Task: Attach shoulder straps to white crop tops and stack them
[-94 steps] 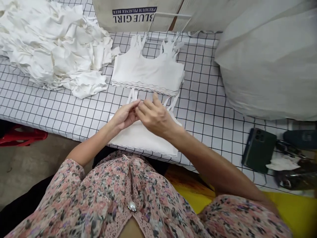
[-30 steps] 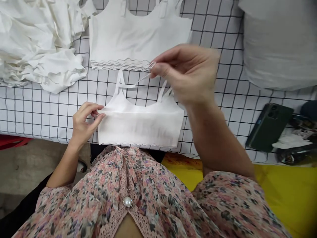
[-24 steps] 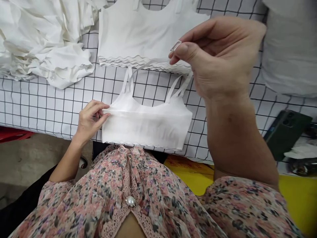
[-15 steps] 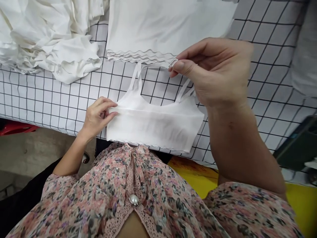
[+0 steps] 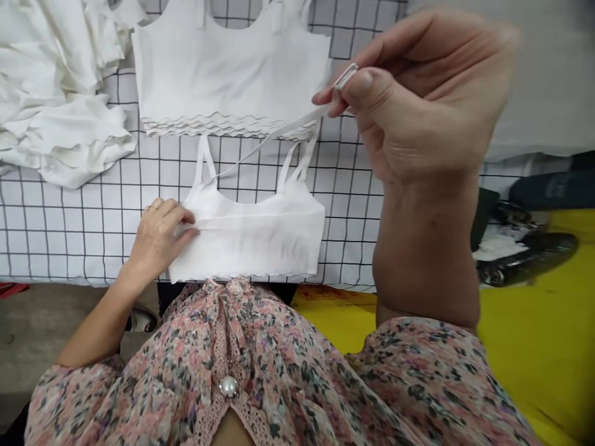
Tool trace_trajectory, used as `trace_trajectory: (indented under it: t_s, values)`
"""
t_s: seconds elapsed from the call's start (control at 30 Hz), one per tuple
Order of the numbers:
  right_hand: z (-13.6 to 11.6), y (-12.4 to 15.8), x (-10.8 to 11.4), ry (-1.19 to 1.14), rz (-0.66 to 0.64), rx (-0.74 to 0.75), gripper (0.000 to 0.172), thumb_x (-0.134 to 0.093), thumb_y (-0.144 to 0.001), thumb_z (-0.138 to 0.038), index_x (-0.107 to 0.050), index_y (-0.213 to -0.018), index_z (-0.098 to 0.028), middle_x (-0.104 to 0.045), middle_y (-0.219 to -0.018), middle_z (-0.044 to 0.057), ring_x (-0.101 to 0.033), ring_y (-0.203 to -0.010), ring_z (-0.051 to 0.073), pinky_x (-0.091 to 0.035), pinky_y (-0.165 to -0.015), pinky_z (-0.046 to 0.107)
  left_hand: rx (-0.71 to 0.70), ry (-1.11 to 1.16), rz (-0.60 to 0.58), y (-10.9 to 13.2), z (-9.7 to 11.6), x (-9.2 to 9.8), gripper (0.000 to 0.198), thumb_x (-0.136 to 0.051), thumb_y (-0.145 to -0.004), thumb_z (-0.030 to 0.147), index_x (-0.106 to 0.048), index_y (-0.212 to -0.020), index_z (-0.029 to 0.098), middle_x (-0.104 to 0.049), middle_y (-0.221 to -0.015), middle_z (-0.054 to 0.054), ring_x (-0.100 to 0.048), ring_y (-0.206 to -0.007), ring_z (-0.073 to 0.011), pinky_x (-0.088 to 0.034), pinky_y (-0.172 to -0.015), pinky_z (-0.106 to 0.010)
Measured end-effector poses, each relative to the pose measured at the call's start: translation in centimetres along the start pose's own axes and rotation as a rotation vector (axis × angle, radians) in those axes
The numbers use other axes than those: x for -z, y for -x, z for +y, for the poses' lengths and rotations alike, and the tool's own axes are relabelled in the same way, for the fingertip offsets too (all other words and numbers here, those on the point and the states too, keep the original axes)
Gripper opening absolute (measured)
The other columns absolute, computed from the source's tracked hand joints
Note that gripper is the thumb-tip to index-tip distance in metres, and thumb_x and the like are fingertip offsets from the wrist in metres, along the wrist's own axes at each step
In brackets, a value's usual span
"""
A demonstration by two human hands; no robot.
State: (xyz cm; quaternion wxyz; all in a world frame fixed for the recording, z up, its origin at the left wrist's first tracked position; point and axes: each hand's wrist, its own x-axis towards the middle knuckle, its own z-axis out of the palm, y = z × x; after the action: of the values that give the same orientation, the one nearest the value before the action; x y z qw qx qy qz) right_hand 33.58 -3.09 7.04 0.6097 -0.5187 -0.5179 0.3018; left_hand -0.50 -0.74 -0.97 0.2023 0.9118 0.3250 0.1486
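Note:
A white bralette point(image 5: 251, 241) lies flat on the grid-patterned cloth, its scalloped hem toward me. My left hand point(image 5: 160, 232) rests at its left side edge, thumb and fingertips closed on the fabric. Raised above the cloth to the right, my right hand point(image 5: 413, 99) pinches a small, pale, looped strap piece point(image 5: 345, 76) between thumb and fingers. A thin white strap point(image 5: 274, 136) runs slantwise from the bralette's left shoulder up to those fingers. The bralette's other shoulder straps stand up loosely from its top edge.
Beyond it lies a stack of white bralettes point(image 5: 232, 74) with wavy hems. Crumpled white garments point(image 5: 69, 111) are heaped at the far left. Dark items and a black glossy object point(image 5: 530, 257) sit at the right, near yellow material point(image 5: 525, 347).
My right hand has risen and drawn the strap up and to the right, so a longer, tauter length shows. My left hand stays at the bralette's left edge. The view has shifted right.

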Motion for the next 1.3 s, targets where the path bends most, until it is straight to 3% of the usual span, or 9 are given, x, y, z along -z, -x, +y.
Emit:
trace_trajectory:
  t_s: [0.17,0.33,0.47,0.6,0.83,1.03,1.17,1.3]
  values:
    - [-0.9,-1.6,0.0,-0.109,-0.103,0.103,0.017,-0.091,-0.087,-0.03,-0.077,-0.089,-0.019,-0.076,-0.082,-0.003,-0.072,-0.074,0.009,-0.059,-0.07,0.028,0.017,0.016,-0.034,-0.5,-0.1,0.1,0.014,-0.08,-0.093,0.029,-0.066,-0.093,0.024,-0.067,-0.083,-0.002,-0.057,-0.083,-0.0235,-0.039,-0.076,-0.037]
    - [-0.3,-1.0,-2.4,-0.12,-0.223,0.096,0.013,-0.081,-0.086,-0.005,-0.077,-0.083,-0.017,-0.075,-0.077,-0.003,-0.069,-0.069,0.008,-0.054,-0.062,0.024,0.132,0.055,-0.157,-0.5,0.8,0.4,0.009,-0.075,-0.096,0.028,-0.069,-0.093,0.022,-0.072,-0.09,-0.004,-0.059,-0.093,-0.0248,-0.039,-0.084,-0.04]
    - [1.3,2.2,-5.1,0.09,-0.43,0.052,0.008,-0.078,-0.091,-0.017,-0.076,-0.085,-0.022,-0.076,-0.082,-0.001,-0.068,-0.078,0.013,-0.056,-0.075,0.032,0.163,0.145,-0.047,0.4,1.3,-0.6,0.008,-0.076,-0.099,0.033,-0.077,-0.1,0.025,-0.071,-0.087,-0.001,-0.06,-0.094,-0.0224,-0.036,-0.093,-0.041]
    - [3.5,5.7,-7.3,0.248,-0.579,0.162,0.013,-0.069,-0.1,-0.027,-0.072,-0.088,-0.024,-0.074,-0.084,0.001,-0.065,-0.085,0.019,-0.052,-0.086,0.042,0.148,0.167,0.073,1.4,1.7,-2.1,0.011,-0.076,-0.101,0.038,-0.079,-0.099,0.027,-0.068,-0.083,0.002,-0.059,-0.09,-0.0192,-0.034,-0.095,-0.04]
    - [5.3,9.6,-8.4,0.413,-0.57,0.304,0.011,-0.063,-0.104,-0.025,-0.07,-0.096,-0.025,-0.068,-0.085,0.002,-0.059,-0.095,0.021,-0.045,-0.091,0.044,0.017,0.098,0.212,2.1,2.6,-3.3,0.009,-0.07,-0.104,0.031,-0.074,-0.098,0.026,-0.067,-0.081,0.003,-0.057,-0.085,-0.018,-0.034,-0.094,-0.039]
    - [5.7,11.2,-8.2,0.548,-0.564,0.335,0.013,-0.062,-0.106,-0.027,-0.07,-0.095,-0.027,-0.065,-0.088,0.0,-0.056,-0.099,0.02,-0.041,-0.111,0.053,0.01,0.066,0.215,2.1,2.8,-3.8,0.009,-0.069,-0.102,0.029,-0.071,-0.094,0.027,-0.065,-0.08,0.003,-0.054,-0.082,-0.018,-0.034,-0.096,-0.04]
    - [6.0,11.5,-8.1,0.561,-0.548,0.36,0.01,-0.065,-0.105,-0.026,-0.069,-0.096,-0.026,-0.067,-0.088,-0.002,-0.057,-0.098,0.019,-0.041,-0.113,0.052,0.038,0.052,0.163,2.0,2.8,-4.0,0.009,-0.07,-0.101,0.029,-0.073,-0.093,0.028,-0.063,-0.078,0.003,-0.052,-0.081,-0.0183,-0.033,-0.097,-0.04]
    - [6.2,11.6,-8.3,0.56,-0.522,0.389,0.01,-0.065,-0.105,-0.026,-0.068,-0.096,-0.025,-0.067,-0.087,-0.002,-0.058,-0.097,0.018,-0.043,-0.112,0.051,-0.001,0.05,0.213,1.9,2.8,-4.1,0.01,-0.069,-0.1,0.024,-0.071,-0.091,0.027,-0.063,-0.077,0.003,-0.052,-0.081,-0.0182,-0.034,-0.096,-0.04]
